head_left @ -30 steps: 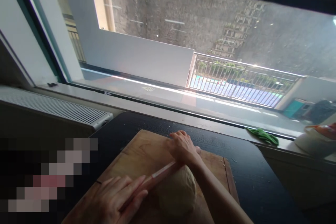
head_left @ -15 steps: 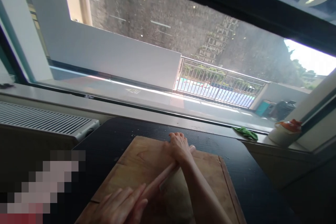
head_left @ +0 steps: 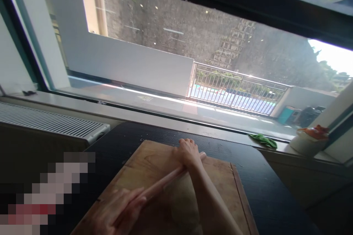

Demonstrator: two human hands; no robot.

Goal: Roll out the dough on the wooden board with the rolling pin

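A long slim rolling pin (head_left: 162, 182) lies slantwise over a wooden board (head_left: 157, 156). My right hand (head_left: 188, 150) is on its far part, with the pin's tip showing just beyond. The fingers point away from me and bend over the wood. At the near end, my left hand (head_left: 121, 205) is closed around the pin, slightly smeared by motion. Under the pin, between my arms, is a pale, thin round sheet that looks like dough (head_left: 183, 200). Its right edge is partly hidden by my right forearm.
The board rests on a dark table (head_left: 261, 183) with white crumbs near its far edge. On the windowsill beyond are a green cloth (head_left: 263, 140) and a pale pot with an orange-brown top (head_left: 310, 141). A white radiator (head_left: 55, 121) stands at left.
My left hand has slid slightly toward me and to the left along the rolling pin. My right hand stays near the same place. The view has turned a little left.
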